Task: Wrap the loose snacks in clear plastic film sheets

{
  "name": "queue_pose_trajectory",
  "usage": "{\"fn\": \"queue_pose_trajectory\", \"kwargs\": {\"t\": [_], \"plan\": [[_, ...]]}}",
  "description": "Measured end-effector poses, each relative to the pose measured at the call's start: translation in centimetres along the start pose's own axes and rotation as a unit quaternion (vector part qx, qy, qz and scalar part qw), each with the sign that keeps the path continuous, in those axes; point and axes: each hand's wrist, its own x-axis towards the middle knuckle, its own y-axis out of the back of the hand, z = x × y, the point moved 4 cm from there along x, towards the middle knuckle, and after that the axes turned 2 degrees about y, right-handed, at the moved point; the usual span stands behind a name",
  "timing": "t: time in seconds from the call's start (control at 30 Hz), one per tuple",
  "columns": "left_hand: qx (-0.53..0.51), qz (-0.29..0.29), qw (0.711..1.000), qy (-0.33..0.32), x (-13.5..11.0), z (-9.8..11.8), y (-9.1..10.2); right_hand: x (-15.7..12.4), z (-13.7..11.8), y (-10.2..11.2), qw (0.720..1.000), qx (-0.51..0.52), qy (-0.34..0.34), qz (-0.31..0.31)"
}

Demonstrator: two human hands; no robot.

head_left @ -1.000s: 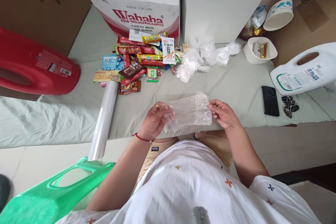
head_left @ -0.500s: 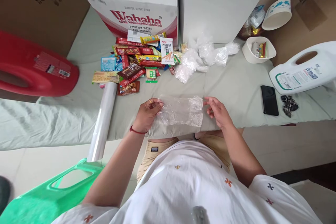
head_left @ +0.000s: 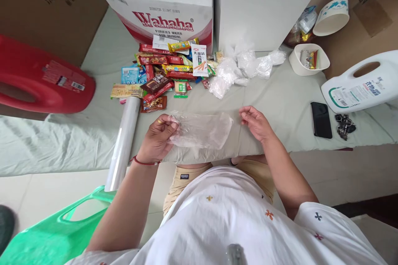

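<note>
A clear plastic bag [head_left: 202, 130] stretches out to the right from my left hand [head_left: 158, 134], whose thumb and fingers pinch its left end. The bag is thin and see-through, with wrinkles along its surface, and hangs just over the cloth near the front edge. My right hand [head_left: 255, 123] is a short way right of the bag's free end, not touching it. Its fingers are loosely bent and apart, with nothing held. Beyond my hands lie a pile of wrapped snacks [head_left: 160, 85] and several crumpled clear bags [head_left: 228, 72].
A plastic film roll [head_left: 124, 143] lies left of my left hand, over the front edge. Red [head_left: 62, 78] and white [head_left: 360, 85] jugs stand at the sides. A phone [head_left: 321, 120], keys [head_left: 344, 126] and a white bowl [head_left: 323, 64] are at right. Cartons [head_left: 168, 16] stand behind.
My left hand has moved left, drawing the plastic bag with it. The gap between the bag's right end and my right hand has widened, and the right fingers are bent more.
</note>
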Motion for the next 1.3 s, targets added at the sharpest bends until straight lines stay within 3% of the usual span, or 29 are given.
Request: {"fn": "queue_pose_trajectory", "kwargs": {"t": [0.07, 0.2, 0.27, 0.37, 0.47, 0.57, 0.67, 0.8, 0.93, 1.0, 1.1, 1.3], "plan": [[-0.031, -0.014, 0.999, -0.003, -0.2, 0.1, -0.6, 0.5, 0.4, -2.0, 0.998, 0.047, 0.009, -0.043], [-0.071, -0.027, 0.997, 0.018, -0.3, -0.2, -2.0, 1.4, 2.4, -6.9, 0.972, 0.165, -0.046, -0.161], [-0.071, -0.014, 0.997, 0.017, -0.2, -0.2, -2.0, 1.4, 3.0, -8.2, 0.958, 0.179, -0.064, -0.214], [-0.07, 0.008, 0.997, 0.004, 0.1, 0.0, -1.2, 0.8, 3.5, -8.1, 0.935, 0.162, -0.082, -0.303], [-0.073, 0.018, 0.997, 0.009, 0.5, -0.2, -0.4, -0.2, 3.9, -6.3, 0.919, 0.109, -0.106, -0.364], [-0.088, 0.028, 0.995, 0.023, 0.9, -0.8, -0.2, -0.9, 4.0, -4.3, 0.929, 0.038, -0.11, -0.351], [-0.1, 0.031, 0.994, 0.033, 1.3, -1.5, -0.7, -1.4, 3.8, -3.6, 0.949, 0.008, -0.097, -0.301], [-0.091, 0.004, 0.993, 0.075, 1.4, -2.3, -1.2, -1.5, 3.4, -5.0, 0.962, 0.027, -0.064, -0.265], [-0.089, 0.0, 0.992, 0.092, 1.3, -2.4, -0.9, -1.9, 3.8, -7.1, 0.939, 0.021, -0.076, -0.334], [-0.086, 0.007, 0.992, 0.089, 1.2, -2.2, -0.6, -2.1, 4.1, -7.3, 0.939, -0.003, -0.092, -0.332], [-0.068, 0.018, 0.994, 0.084, 1.2, -2.0, -0.1, -2.2, 4.2, -5.9, 0.956, -0.044, -0.105, -0.271], [-0.028, 0.048, 0.996, 0.064, 2.0, -2.4, 0.7, -3.1, 2.6, -1.0, 0.974, -0.061, -0.122, -0.18]]}}
